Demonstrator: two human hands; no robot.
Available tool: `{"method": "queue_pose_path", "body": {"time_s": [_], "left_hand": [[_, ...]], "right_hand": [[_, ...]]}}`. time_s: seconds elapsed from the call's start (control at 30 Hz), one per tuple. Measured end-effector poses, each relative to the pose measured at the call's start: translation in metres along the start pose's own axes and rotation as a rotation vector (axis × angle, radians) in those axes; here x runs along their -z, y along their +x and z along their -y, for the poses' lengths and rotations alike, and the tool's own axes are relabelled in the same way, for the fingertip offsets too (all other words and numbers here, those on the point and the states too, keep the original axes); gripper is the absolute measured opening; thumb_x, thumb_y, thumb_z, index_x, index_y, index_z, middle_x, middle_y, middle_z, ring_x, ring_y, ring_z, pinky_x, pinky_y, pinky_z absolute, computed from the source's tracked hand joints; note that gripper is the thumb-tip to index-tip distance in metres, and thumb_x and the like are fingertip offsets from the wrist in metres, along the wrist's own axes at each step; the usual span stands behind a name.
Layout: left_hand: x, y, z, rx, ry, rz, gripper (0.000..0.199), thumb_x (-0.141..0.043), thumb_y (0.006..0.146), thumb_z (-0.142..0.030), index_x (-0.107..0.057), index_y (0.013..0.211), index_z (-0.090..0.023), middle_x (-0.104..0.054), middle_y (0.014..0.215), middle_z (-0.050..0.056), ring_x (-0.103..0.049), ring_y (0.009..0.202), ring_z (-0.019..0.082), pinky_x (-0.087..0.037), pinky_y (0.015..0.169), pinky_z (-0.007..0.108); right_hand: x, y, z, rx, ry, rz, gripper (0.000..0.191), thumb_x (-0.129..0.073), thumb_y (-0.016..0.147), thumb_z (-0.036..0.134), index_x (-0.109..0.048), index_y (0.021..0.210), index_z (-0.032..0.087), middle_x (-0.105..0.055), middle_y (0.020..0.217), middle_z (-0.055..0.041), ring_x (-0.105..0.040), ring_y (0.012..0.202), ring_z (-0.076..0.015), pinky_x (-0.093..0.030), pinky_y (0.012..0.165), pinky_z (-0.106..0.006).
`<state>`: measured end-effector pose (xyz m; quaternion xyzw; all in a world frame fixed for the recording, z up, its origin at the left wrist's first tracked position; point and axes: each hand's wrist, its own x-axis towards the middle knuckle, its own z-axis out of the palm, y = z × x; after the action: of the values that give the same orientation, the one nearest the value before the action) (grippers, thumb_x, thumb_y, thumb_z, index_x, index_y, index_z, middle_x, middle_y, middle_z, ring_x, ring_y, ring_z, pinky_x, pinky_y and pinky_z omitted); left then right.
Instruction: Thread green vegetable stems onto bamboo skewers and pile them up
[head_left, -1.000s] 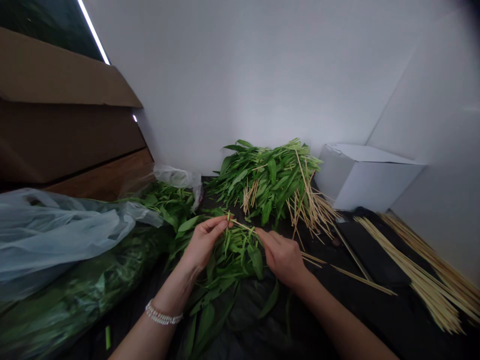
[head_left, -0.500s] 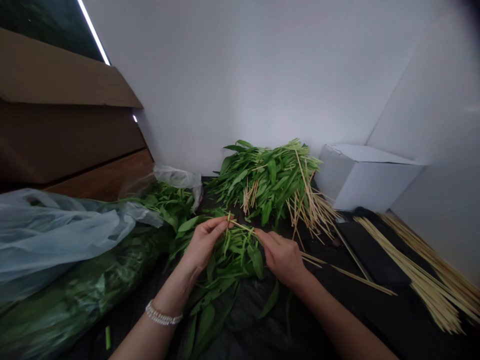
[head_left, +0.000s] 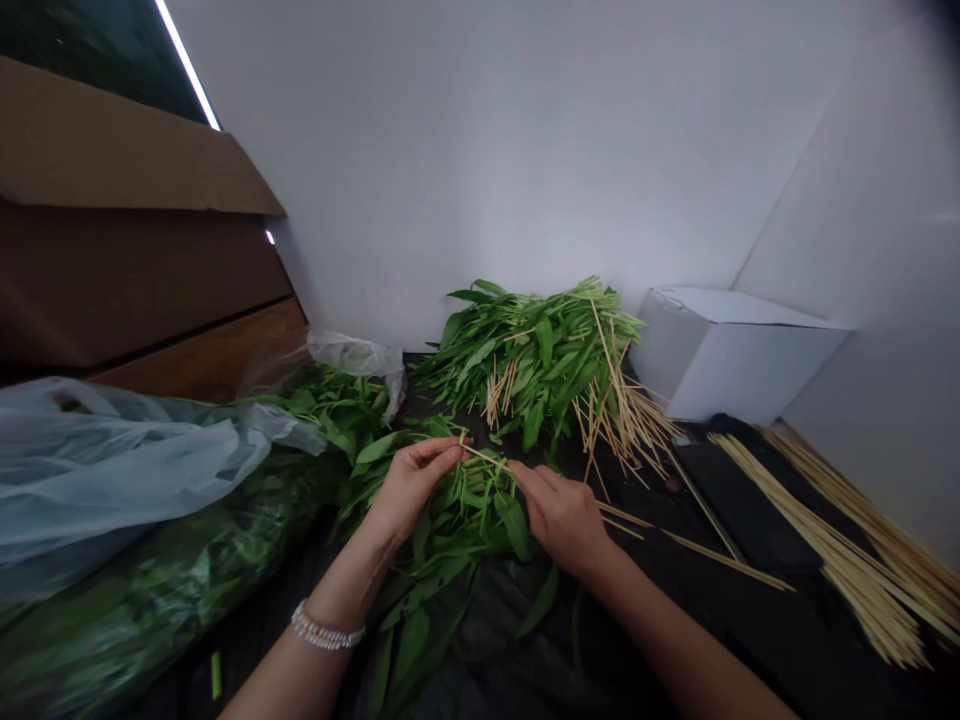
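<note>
A thin wooden skewer (head_left: 484,457) runs between my two hands over a heap of loose leafy greens (head_left: 442,565). My left hand (head_left: 411,487), with a beaded bracelet on its wrist, pinches a green stem at the skewer's left end. Closed round the skewer's right end is my right hand (head_left: 562,515). Green stems cross the skewer between them. Behind, greens with skewers through them lie in a large pile (head_left: 540,350).
Plastic bags of greens (head_left: 165,570) lie at the left, below a cardboard box (head_left: 135,270). A white box (head_left: 742,350) stands at the back right, near a black flat object (head_left: 742,505) and bundles of bare skewers (head_left: 847,560).
My left hand has shifted very slightly right along the skewer. My right hand has hardly moved.
</note>
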<state>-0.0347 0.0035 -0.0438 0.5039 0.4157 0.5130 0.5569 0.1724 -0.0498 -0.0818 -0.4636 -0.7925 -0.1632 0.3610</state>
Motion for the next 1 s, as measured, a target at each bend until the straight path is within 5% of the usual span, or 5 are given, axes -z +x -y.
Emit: {"method": "queue_pose_path", "body": {"time_s": [0.33,0.7,1.0], "left_hand": [[0.002,0.002,-0.001,0.152,-0.173,0.043,0.027,-0.087,0.058,-0.028,-0.076,0.079,-0.015,-0.075,0.073,0.003,-0.065,0.062,0.012,-0.05,0.065,0.022],[-0.01,-0.006,0.004,0.065,0.03,0.139,0.018,-0.083,0.063,-0.031,-0.077,0.073,-0.017,-0.075,0.075,0.004,-0.065,0.068,0.015,-0.05,0.072,0.025],[-0.005,-0.002,0.002,-0.027,0.116,0.09,0.032,-0.073,0.074,-0.044,-0.076,0.09,-0.016,-0.076,0.086,0.009,-0.065,0.076,0.019,-0.05,0.075,0.029]], "right_hand": [[-0.002,-0.002,0.001,-0.003,0.035,0.015,0.036,-0.036,0.092,0.011,-0.061,0.119,0.012,-0.064,0.077,-0.0044,-0.061,0.068,-0.0139,-0.043,0.061,-0.024],[-0.007,-0.002,0.007,-0.016,0.089,0.029,0.034,-0.036,0.093,0.012,-0.059,0.117,0.014,-0.065,0.078,-0.0047,-0.062,0.069,-0.0143,-0.045,0.064,-0.024],[0.01,0.006,0.0,-0.119,0.117,-0.229,0.024,-0.034,0.094,0.014,-0.058,0.096,0.017,-0.063,0.079,-0.0052,-0.057,0.074,-0.0177,-0.042,0.07,-0.03]]}}
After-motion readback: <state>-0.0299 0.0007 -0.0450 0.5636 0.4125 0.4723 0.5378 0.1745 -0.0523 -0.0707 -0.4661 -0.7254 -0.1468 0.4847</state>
